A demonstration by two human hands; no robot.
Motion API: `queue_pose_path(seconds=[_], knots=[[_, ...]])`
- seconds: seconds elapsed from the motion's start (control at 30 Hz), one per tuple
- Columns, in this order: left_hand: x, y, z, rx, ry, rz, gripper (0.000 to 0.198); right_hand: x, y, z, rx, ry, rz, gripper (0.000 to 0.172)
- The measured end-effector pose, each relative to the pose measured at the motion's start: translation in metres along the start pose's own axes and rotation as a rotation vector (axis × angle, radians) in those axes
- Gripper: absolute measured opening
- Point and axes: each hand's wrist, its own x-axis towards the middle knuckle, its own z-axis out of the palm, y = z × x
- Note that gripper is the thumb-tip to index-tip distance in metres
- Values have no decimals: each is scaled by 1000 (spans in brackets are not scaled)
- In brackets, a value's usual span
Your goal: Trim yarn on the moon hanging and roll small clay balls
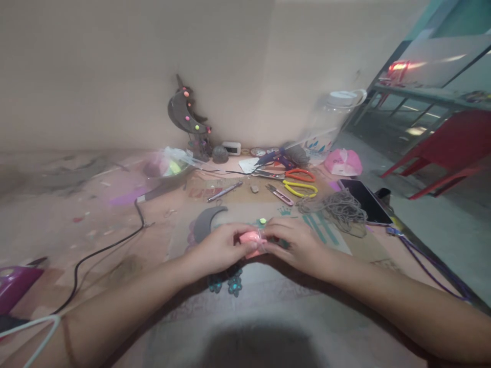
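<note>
My left hand [218, 249] and my right hand [297, 244] meet at the middle of the table, both pinched on a small pink lump [251, 239] that looks wrapped in clear plastic. A tiny yellow-green bead [263, 221] lies just beyond the fingers. A grey crescent-shaped piece [207, 221] rests flat on the table behind my left hand. Teal flower-shaped bits [226, 283] show under my wrists.
Behind stand a grey crescent figure with coloured beads [186, 112], orange scissors [303, 175], yellow pliers [301, 189], a glue gun [276, 157], a grey cord tangle [337, 207], a phone [364, 200] and a clear jug [332, 120]. A black cable [111, 245] runs left.
</note>
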Motion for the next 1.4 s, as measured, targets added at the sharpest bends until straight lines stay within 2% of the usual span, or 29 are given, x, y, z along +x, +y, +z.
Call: queue_pose_path(seconds=[0.13,0.2,0.27,0.33,0.4,0.47,0.53,0.63,0.73,0.83,0.93,1.03,1.13,1.23,1.3,1.4], knots=[[-2,0,-2,98,-66,-57,28,-1,-8,-9,72,-217,127,18],[-2,0,-5,121,-90,-69,28,3,-8,-23,152,-323,182,14],[-1,-1,-10,139,-82,-76,27,8,-5,-40,312,-375,277,12],[2,-3,-15,158,-42,-93,28,14,3,-55,536,-356,432,15],[5,-5,-20,169,-6,-104,32,19,14,-65,700,-253,598,19],[8,-6,-24,171,5,-91,36,22,24,-65,757,-161,700,20],[9,-7,-26,175,7,-75,37,22,33,-59,760,-141,739,19],[8,-10,-29,192,-2,-60,35,18,42,-45,768,-205,738,24],[8,-13,-35,214,32,-42,34,14,46,-35,715,-239,734,16],[11,-16,-43,182,125,-25,40,12,48,-30,575,-223,727,18],[14,-18,-48,147,151,-39,40,11,50,-29,457,-190,692,19],[15,-17,-49,99,151,-61,38,11,52,-30,287,-175,545,21],[15,-16,-46,73,150,-77,38,9,53,-30,154,-253,414,22],[15,-16,-46,109,172,-60,37,9,52,-28,133,-267,494,19],[16,-16,-48,176,228,-54,38,9,51,-28,104,-244,555,18],[18,-18,-50,294,299,-63,37,10,51,-27,46,-247,469,14]])
